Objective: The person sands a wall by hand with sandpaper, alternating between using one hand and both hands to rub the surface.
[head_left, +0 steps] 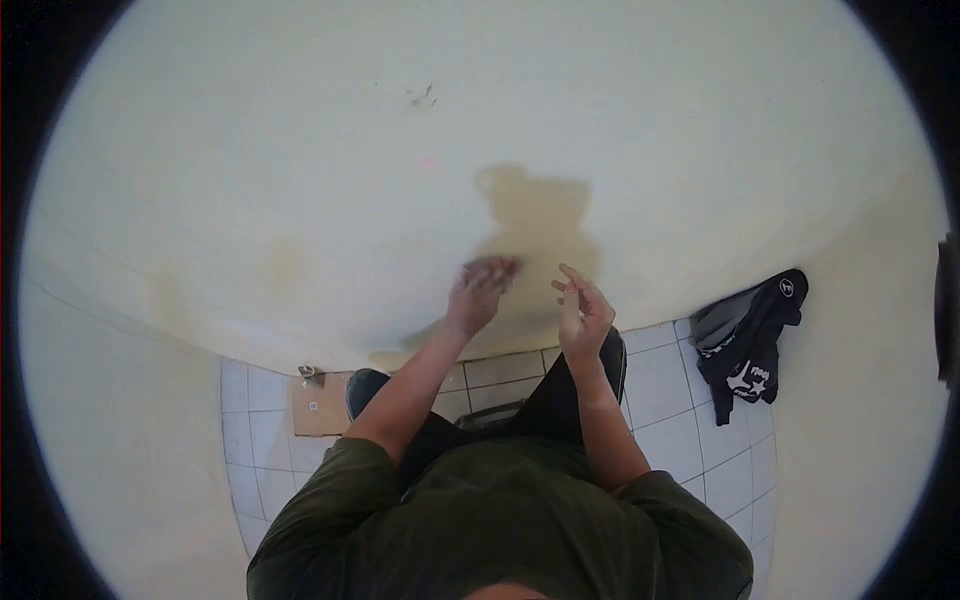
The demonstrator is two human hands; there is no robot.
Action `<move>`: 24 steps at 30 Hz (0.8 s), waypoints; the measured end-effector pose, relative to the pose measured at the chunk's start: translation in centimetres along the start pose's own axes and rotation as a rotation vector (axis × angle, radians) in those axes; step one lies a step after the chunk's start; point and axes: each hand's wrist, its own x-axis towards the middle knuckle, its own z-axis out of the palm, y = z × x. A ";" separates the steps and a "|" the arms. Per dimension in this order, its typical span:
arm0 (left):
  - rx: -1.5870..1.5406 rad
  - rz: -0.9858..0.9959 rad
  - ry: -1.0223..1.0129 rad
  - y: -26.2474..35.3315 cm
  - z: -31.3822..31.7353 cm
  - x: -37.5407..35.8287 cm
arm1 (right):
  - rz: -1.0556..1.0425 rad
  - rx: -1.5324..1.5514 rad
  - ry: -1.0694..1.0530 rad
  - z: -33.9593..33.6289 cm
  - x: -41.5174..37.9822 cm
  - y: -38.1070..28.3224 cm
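My left hand (485, 287) is raised in front of the pale wall (330, 190), its fingers pointing right and slightly blurred. Nothing shows in it. Across a small gap, my right hand (585, 312) is held up with its fingers apart and partly bent, the thumb towards the left hand. No object is visible in that hand either. My shadow (540, 210) falls on the wall just beyond both hands.
White floor tiles (660, 395) run along the wall's foot. A dark jacket with white print (750, 345) lies at the right. On the left is a flat brown cardboard piece (318, 415) with a small object (311, 376) at its back edge. My knees are close to the wall.
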 end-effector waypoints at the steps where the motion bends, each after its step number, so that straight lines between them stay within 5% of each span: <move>1: -0.019 0.000 -0.013 0.6 -0.2 -0.9 | -0.002 0.010 0.005 0.2 0.1 -0.3; 6: -0.084 -0.066 -0.002 0.9 -5.1 4.4 | -0.009 -0.006 -0.016 -0.5 1.1 -1.2; 8: 0.025 -0.313 0.102 0.5 -12.0 10.5 | 0.035 0.021 0.012 -0.2 1.2 -1.2; 10: 0.054 -0.358 0.576 -2.0 -16.2 15.3 | 0.042 0.020 0.009 0.2 1.1 -0.9; 13: -0.020 -0.369 0.678 -2.9 -19.6 17.7 | 0.048 0.039 -0.001 0.4 1.1 -1.3; 19: 0.161 0.039 -0.045 2.0 -3.6 2.5 | 0.019 0.027 -0.026 0.2 1.0 -1.0; 24: -0.045 -0.060 -0.183 1.9 -2.2 -2.9 | 0.017 -0.011 -0.009 -0.6 1.0 -1.3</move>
